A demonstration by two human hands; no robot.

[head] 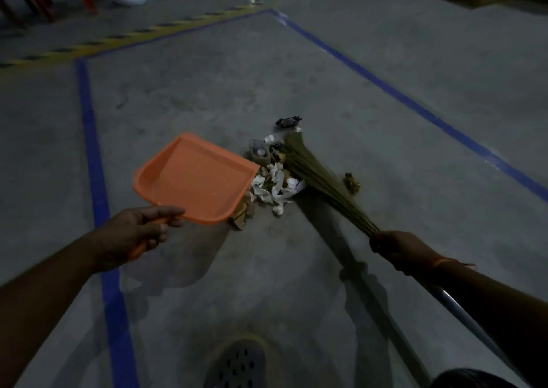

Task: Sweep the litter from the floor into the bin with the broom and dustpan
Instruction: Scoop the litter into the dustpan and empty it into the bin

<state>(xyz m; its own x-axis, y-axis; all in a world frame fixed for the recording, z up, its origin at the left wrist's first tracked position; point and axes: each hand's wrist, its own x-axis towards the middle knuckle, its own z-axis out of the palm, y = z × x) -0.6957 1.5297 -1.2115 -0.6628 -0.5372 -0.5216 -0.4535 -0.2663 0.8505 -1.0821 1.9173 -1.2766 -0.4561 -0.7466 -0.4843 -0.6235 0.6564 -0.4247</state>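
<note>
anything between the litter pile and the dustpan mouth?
Nothing visible. The litter pile lies against the open lip of the orange dustpan, with the broom on its far side. The pan is empty; no bin in view.

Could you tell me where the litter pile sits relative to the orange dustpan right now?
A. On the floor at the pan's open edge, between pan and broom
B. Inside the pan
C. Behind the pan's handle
A: the litter pile lies on the floor between the dustpan lip and the broom bristles; the pan looks empty.
</note>
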